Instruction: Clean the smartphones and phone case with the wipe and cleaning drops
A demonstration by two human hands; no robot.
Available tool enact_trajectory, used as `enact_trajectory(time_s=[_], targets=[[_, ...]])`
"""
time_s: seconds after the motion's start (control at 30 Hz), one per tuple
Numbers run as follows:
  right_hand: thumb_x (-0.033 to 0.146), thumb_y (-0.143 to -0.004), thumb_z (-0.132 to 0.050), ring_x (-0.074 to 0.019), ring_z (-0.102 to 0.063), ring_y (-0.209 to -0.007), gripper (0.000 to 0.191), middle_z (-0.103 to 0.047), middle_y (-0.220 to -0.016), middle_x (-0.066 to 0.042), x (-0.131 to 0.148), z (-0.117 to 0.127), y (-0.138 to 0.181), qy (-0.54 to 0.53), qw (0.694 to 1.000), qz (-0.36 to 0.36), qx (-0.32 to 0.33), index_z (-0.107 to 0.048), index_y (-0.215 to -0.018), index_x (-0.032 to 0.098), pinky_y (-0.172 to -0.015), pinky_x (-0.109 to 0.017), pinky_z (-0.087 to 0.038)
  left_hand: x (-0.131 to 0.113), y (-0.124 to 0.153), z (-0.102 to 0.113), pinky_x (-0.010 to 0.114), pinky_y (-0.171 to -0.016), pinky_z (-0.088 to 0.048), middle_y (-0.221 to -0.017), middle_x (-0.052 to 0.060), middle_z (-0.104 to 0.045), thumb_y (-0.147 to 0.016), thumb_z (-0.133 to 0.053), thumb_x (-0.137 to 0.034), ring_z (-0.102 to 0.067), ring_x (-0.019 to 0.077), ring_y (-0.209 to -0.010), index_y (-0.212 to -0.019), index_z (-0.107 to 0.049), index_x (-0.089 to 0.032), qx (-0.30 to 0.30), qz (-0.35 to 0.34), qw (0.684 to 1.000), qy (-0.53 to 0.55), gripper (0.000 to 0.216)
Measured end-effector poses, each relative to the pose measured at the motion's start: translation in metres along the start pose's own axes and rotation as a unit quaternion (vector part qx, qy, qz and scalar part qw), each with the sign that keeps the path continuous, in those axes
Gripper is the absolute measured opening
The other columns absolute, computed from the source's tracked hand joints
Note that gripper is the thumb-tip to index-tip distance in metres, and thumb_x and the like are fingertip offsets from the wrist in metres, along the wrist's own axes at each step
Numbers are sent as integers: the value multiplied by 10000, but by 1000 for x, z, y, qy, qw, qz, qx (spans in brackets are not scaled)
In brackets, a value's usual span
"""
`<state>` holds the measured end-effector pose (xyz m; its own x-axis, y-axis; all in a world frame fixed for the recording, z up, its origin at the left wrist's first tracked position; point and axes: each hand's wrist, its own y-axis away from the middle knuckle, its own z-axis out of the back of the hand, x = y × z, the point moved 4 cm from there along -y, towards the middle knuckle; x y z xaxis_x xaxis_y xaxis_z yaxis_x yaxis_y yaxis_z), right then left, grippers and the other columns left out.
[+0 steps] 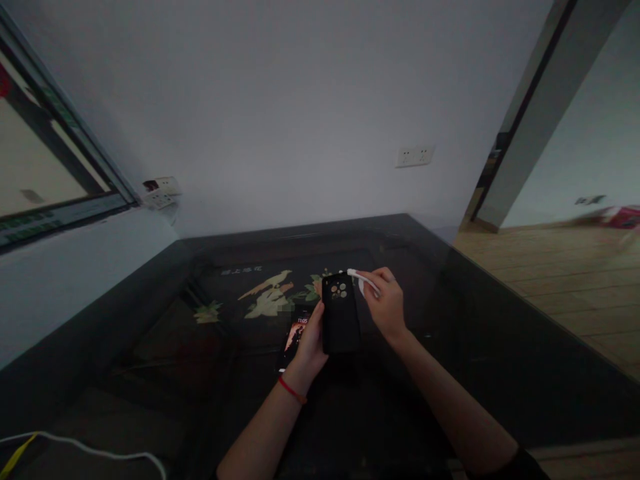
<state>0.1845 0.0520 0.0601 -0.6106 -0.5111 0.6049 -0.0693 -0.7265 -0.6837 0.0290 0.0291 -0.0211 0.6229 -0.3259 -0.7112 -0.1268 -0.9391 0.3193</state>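
Note:
My left hand is closed around the left edge of a black phone, held upright with its back and round camera cluster facing me. A red cord circles the left wrist. My right hand pinches a slim white tool, whose kind I cannot make out. Its tip meets the phone's top right corner, or lies just at it. Beside my left hand, a second phone lies on the dark table with its screen lit, showing 11:05; the hand covers part of it.
The glossy black table bears a printed bird-and-flower design. A white cable and a yellow strip are at the lower left. Wall sockets sit above the table's back edge, and a window is on the left.

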Motion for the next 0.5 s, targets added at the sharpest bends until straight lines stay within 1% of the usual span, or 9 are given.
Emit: enact_trajectory(time_s=[0.07,0.17,0.23,0.33,0.5], targets=[[131,-865,-407,-185,-566,-835,369,-588,-907,-67,4,-10,2,59,997,33,26,-694,-1081,215,-797,-308,-452,4,4,-7,364,-961,-465,-1156,85,-676,-890,-526,-384,-639,223,-1052,-1217,-582,-183,28,24,999,34,389],[107,-869,-410,-211,-542,-857,369,-595,-908,-87,4,-24,5,163,982,69,73,-695,-1086,196,-790,-330,-433,5,7,-14,359,-996,-446,-1180,49,-675,-897,-535,-366,-632,212,-1084,-1283,-545,-234,45,10,997,55,409],[117,-872,-438,-224,-527,-878,341,-596,-918,-100,4,-31,7,211,969,78,105,-696,-1082,189,-778,-334,-418,8,9,-19,356,-1010,-439,-1181,63,-677,-914,-502,-391,-628,215,-1096,-1289,-550,-203,58,31,996,62,422],[145,-872,-491,-237,-512,-921,307,-597,-970,-111,7,-37,11,229,961,82,128,-692,-1097,202,-780,-337,-404,14,15,-24,358,-1026,-430,-1156,87,-689,-940,-437,-421,-620,222,-1115,-1272,-571,-153,54,71,993,72,448],[223,-919,-489,-259,-486,-1012,301,-606,-1117,-109,13,-38,18,215,963,97,131,-676,-1155,238,-833,-362,-396,19,21,-25,355,-1041,-421,-1155,83,-691,-945,-421,-431,-605,217,-1145,-1269,-572,-145,24,115,990,76,458]])
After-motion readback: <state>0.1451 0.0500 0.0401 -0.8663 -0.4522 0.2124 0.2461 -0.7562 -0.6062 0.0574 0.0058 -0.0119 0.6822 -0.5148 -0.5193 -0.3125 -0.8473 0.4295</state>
